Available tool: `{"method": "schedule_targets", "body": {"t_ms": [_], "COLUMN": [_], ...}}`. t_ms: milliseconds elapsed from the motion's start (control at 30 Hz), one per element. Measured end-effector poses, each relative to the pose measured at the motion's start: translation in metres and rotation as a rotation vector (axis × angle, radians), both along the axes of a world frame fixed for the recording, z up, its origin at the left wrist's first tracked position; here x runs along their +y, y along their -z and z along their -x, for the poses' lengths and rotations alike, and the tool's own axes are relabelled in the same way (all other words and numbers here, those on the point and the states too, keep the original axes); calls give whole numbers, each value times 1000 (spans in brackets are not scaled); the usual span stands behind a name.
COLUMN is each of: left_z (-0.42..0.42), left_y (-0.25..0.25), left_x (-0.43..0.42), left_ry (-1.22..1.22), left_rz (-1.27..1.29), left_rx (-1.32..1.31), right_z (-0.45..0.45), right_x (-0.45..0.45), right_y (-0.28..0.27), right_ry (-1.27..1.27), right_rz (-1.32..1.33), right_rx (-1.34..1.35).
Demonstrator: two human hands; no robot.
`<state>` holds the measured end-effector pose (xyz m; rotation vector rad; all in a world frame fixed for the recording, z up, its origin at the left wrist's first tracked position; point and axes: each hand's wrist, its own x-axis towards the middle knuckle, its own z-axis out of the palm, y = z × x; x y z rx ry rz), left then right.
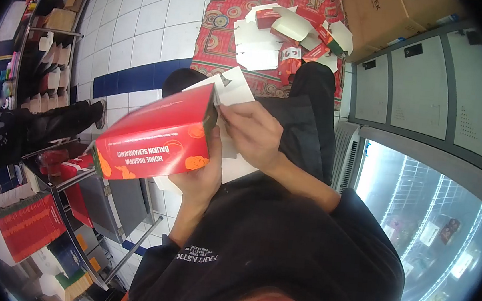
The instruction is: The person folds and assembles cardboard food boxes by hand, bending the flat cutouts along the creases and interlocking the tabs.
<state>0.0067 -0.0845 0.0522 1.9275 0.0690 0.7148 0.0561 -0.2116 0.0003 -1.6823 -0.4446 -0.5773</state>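
A red cardboard box with orange drawings and white lettering is tilted in front of my chest. My left hand is closed on its lower right side, with the thumb up along the end. At that same end the fingers of my right hand are bent together on a white flap at the box's edge. White cardboard shows behind the box and under my hands, over my lap. Part of my right fingertips is hidden by the flap.
Folded red and white boxes lie in a pile on a patterned red mat. Grey lockers and a lit glass-door fridge stand right. Left are shelves, a person in dark clothes and stacked red cartons.
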Motion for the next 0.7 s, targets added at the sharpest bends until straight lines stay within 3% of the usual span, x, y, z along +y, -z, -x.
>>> {"method": "schedule_targets", "body": {"t_ms": [67,133,267,333,367,500,567,700], "left_z": [-3,-7,-11,-6,-4,1,5,7], "left_y": [-9,-24,-27,-15,-9,-11,2,-16], "left_x": [-5,7,13,12,3,9,17,21], "left_ry": [-79,-21,17,86,42,111,222,387], "left_rz": [95,30,176,-15,210,279,293,208], "left_rx": [-35,13,166,150,143,270,279,218], "right_z": [-2,-6,2,3,4,4,6,-8], "right_x": [-5,-3,-2,2,2,6,11,-2], "right_y": [6,12,7,3,0,3,-11,2], "right_ry": [-59,-113,-195,-146,-180,-259,-392,-575], "right_rz": [73,146,125,-46,-147,-239,-640,-361], "right_rx": [-76,-165,-99,125,260,274,616,621]}}
